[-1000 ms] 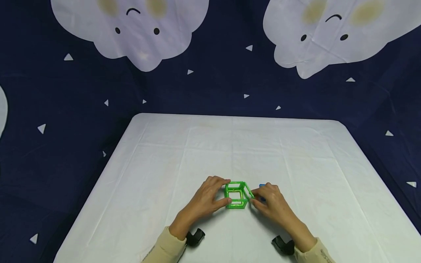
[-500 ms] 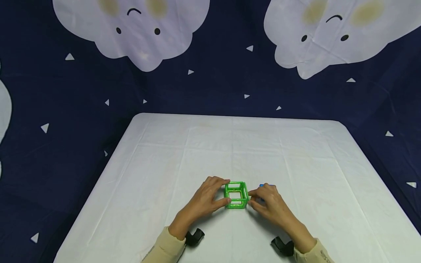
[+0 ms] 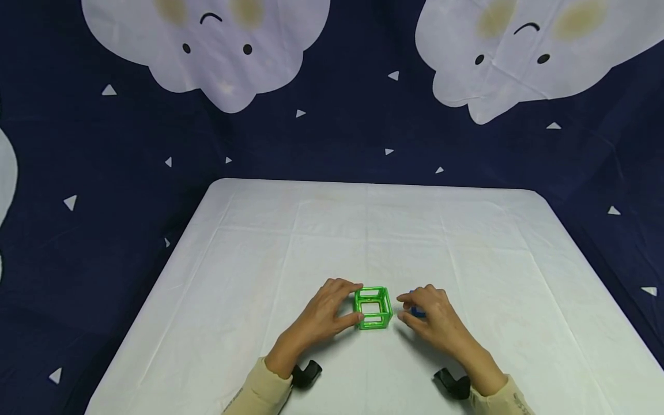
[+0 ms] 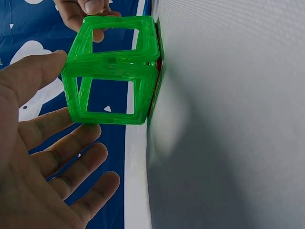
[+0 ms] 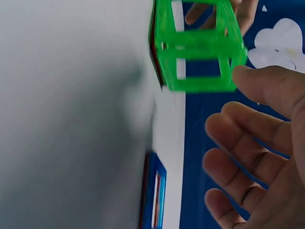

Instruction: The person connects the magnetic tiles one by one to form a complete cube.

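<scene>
A small cube of green magnetic tiles (image 3: 376, 315) stands on the white table. My left hand (image 3: 327, 311) holds it from the left, thumb at the near corner and index finger at the far one. In the left wrist view the remaining fingers spread below the cube. Red edging (image 5: 152, 45) shows at its base in the right wrist view. My right hand (image 3: 433, 317) is just right of the cube, fingers loosely bent with nothing between them. Partly hidden under that hand, a blue magnetic tile piece (image 3: 417, 313) lies on the table, its frame (image 5: 151, 181) low in the right wrist view.
The white cloth-covered table (image 3: 332, 230) reaches back to a dark blue curtain (image 3: 342, 150) printed with clouds and triangles. Black wrist mounts (image 3: 307, 374) sit at both sleeves, close over the tabletop.
The cube's right-hand green tile swung from tilted outward to upright, closing that side. My right hand has since let go and drawn back slightly right. My left hand stays in place.
</scene>
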Demonstrator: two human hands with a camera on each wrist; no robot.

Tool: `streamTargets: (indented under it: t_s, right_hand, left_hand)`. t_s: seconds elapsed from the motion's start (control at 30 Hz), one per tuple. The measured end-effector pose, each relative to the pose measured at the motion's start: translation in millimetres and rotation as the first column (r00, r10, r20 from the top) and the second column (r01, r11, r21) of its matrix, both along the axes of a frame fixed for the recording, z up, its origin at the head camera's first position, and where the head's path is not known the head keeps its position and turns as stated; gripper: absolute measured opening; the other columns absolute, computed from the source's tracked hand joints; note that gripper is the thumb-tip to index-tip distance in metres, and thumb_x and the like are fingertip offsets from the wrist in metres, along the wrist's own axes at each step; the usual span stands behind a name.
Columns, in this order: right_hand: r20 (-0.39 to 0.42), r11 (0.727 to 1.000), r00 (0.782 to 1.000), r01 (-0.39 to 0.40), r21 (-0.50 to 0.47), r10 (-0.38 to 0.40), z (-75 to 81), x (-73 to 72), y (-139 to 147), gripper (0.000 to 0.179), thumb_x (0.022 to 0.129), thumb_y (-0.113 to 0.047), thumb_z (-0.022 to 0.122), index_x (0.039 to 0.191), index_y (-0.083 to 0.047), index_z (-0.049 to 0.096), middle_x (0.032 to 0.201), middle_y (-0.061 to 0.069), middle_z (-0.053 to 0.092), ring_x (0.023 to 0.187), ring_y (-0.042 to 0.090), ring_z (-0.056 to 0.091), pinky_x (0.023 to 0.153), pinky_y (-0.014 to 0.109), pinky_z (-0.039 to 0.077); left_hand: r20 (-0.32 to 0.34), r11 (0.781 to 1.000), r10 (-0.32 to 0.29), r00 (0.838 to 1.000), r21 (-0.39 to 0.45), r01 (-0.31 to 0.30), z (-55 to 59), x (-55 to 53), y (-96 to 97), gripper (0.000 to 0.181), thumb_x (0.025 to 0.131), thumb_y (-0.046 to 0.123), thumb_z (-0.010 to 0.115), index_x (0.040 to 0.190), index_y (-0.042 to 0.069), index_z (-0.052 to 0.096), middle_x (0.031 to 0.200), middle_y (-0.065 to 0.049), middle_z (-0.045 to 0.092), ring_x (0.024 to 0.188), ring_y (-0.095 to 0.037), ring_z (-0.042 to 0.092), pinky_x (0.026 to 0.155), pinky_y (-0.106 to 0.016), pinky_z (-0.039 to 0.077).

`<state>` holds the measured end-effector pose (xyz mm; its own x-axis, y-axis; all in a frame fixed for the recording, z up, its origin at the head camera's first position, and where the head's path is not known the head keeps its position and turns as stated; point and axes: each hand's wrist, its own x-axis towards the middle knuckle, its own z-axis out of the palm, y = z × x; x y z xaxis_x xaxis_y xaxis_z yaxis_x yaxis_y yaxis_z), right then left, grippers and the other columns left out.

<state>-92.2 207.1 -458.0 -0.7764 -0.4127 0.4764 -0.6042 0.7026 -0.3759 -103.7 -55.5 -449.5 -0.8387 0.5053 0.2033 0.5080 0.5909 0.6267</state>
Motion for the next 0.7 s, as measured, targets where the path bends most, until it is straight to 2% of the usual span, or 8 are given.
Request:
streamTargets:
  t_s: [0.13,0.3,0.57,0.7]
  right_hand:
    - [0.030,0.994,0.996,0.086,0.061,-0.088,0.7,-1.1,10.7,0.034,0.067,-0.017,0.083,0.098,-0.010,0.070,0.082,-0.004,0.063,0.077,0.009,0.047,0.072,0.031,0.035]
    - [0.108,0.972,0.975,0.178,0.156,-0.196,1.8,-2.0,24.9,0.045,0.067,-0.022,0.083,0.107,-0.010,0.067,0.094,0.003,0.062,0.084,0.016,0.046,0.071,0.031,0.031]
    - [0.221,0.947,0.939,0.209,0.242,-0.264,1.9,-5.3,41.8,0.057,0.068,-0.027,0.082,0.118,-0.008,0.062,0.105,0.009,0.059,0.090,0.024,0.046,0.077,0.038,0.032]
    - [0.259,0.940,0.924,0.211,0.268,-0.282,1.1,-7.5,47.7,0.062,0.068,-0.028,0.083,0.122,-0.007,0.060,0.108,0.011,0.058,0.092,0.025,0.046,0.077,0.040,0.033]
  left_hand:
    - [0.001,1.000,-0.010,1.000,-0.012,0.010,0.8,-1.6,-0.7,0.052,0.083,0.036,0.070,0.130,0.015,0.055,0.121,0.001,0.059,0.113,-0.015,0.050,0.098,-0.038,0.043]
    - [0.003,0.999,-0.025,1.000,-0.028,0.025,1.9,-3.9,-1.5,0.052,0.084,0.035,0.069,0.130,0.016,0.055,0.121,0.001,0.059,0.114,-0.015,0.050,0.099,-0.038,0.042]
    - [-0.037,0.998,-0.053,0.998,-0.044,0.051,2.1,-6.6,-3.3,0.052,0.084,0.034,0.069,0.130,0.014,0.056,0.120,0.001,0.059,0.113,-0.016,0.051,0.098,-0.038,0.043]
    - [-0.026,0.997,-0.068,0.997,-0.031,0.067,3.0,-8.0,-4.1,0.051,0.084,0.032,0.070,0.130,0.013,0.056,0.121,0.000,0.059,0.115,-0.016,0.051,0.099,-0.039,0.042]
